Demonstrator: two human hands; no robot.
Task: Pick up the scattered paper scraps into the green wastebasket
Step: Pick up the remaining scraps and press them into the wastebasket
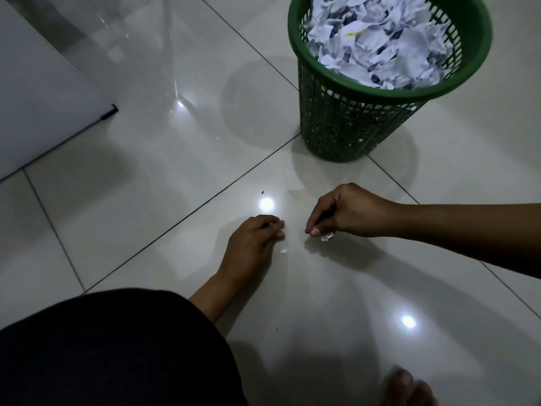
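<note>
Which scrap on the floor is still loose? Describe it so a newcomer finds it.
Start at the green wastebasket and come down to the two hands on the tile. The loose scrap lies just below the left hand fingertips. Unlike the scrap in the right hand, nothing grips it.

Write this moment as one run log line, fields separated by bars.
right hand pinches scrap | left hand near loose scrap on floor | green wastebasket full

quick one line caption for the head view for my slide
Both hands, left hand and right hand, pinch the last paper scraps off the floor near a full green wastebasket.
</note>
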